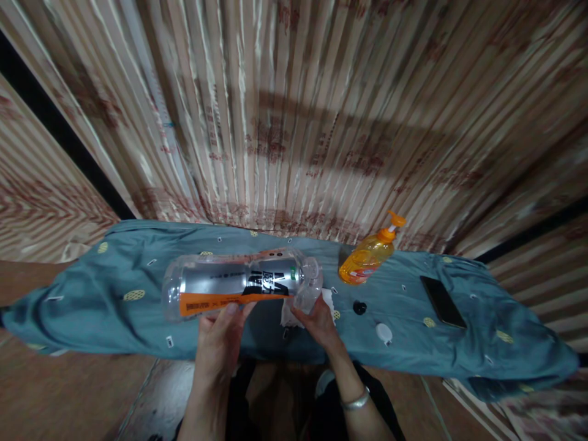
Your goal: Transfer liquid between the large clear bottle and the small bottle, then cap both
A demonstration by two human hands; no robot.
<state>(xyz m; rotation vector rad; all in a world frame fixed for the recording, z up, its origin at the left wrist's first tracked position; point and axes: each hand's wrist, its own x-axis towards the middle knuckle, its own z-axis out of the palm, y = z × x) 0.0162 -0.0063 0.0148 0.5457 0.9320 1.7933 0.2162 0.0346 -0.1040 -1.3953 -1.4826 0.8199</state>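
A large clear plastic bottle (225,282) with a silver and orange label lies sideways in the air above the cloth. My left hand (223,334) grips its lower side, thumb against the label. At the bottle's right end is a clear plastic piece (309,288); whether it is the bottle's own neck or a separate part, I cannot tell. Fingers of my right hand (321,324) close around that piece from below. A crumpled white tissue (292,316) shows beneath, partly hidden by the bottle and my right hand.
A pump bottle (365,260) of orange liquid stands on the blue-green cloth (404,349). Near it lie a small black cap (359,307), a white round lid (384,334) and a dark phone (442,301). A pleated patterned curtain (294,122) hangs behind.
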